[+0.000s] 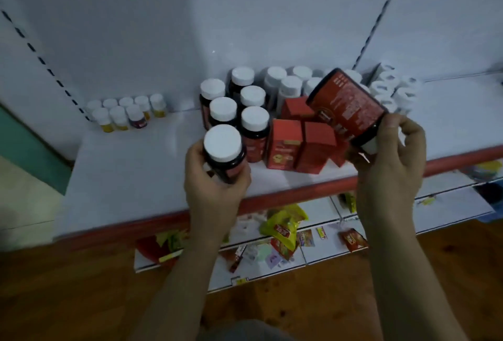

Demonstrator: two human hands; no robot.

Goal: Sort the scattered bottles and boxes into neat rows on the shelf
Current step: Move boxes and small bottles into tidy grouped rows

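— What does the left hand (215, 177) have?
— An upright bottle (224, 150), dark with a white cap. The fingers curl round its body from below, with the thumb on the left side. It is held above the front edge of the shelf (130, 166), just in front of the standing bottles (253, 122).
— And the right hand (392, 161)?
— It grips a tilted bottle (345, 103) with a red label by the cap end. Thumb and fingertips close round it, and the base points up and back over the red boxes (288, 144) mid-shelf.

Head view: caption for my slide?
Left hand holds upright bottle, right hand holds tilted bottle, over the shelf.
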